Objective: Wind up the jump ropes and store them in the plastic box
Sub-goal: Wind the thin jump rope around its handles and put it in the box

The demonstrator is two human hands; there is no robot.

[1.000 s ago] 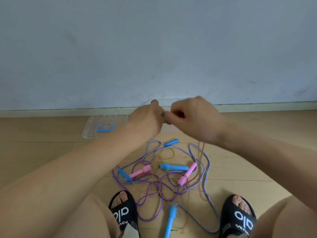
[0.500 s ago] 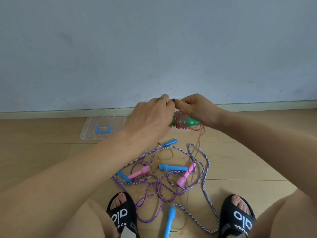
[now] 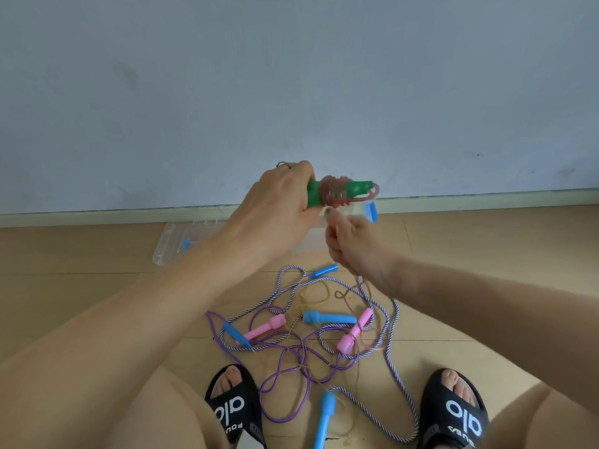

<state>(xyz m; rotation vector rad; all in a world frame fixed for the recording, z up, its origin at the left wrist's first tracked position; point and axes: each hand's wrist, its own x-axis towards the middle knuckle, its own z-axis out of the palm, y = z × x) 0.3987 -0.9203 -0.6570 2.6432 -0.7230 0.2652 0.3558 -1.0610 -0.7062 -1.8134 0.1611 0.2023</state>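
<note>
My left hand [image 3: 278, 196], at centre frame, is wrapped tight around the butt ends of the green handles [image 3: 340, 191], held level with the tips pointing right. My right hand [image 3: 351, 244], just below, has its fingers curled and seems to pinch the thin pinkish cord [image 3: 334, 192] where it leaves the coils, though the strand there is too fine to be sure. That cord is light, limp and springy, so I judge it will slip loose unless kept taut; the stiff handles are the place to grip. Lower centre, the remaining jump ropes [image 3: 301, 335] lie tangled on the floor [image 3: 97, 270]. The plastic box [image 3: 168, 247] sits at centre left by the wall [image 3: 291, 76], partly hidden behind my arm.
</note>
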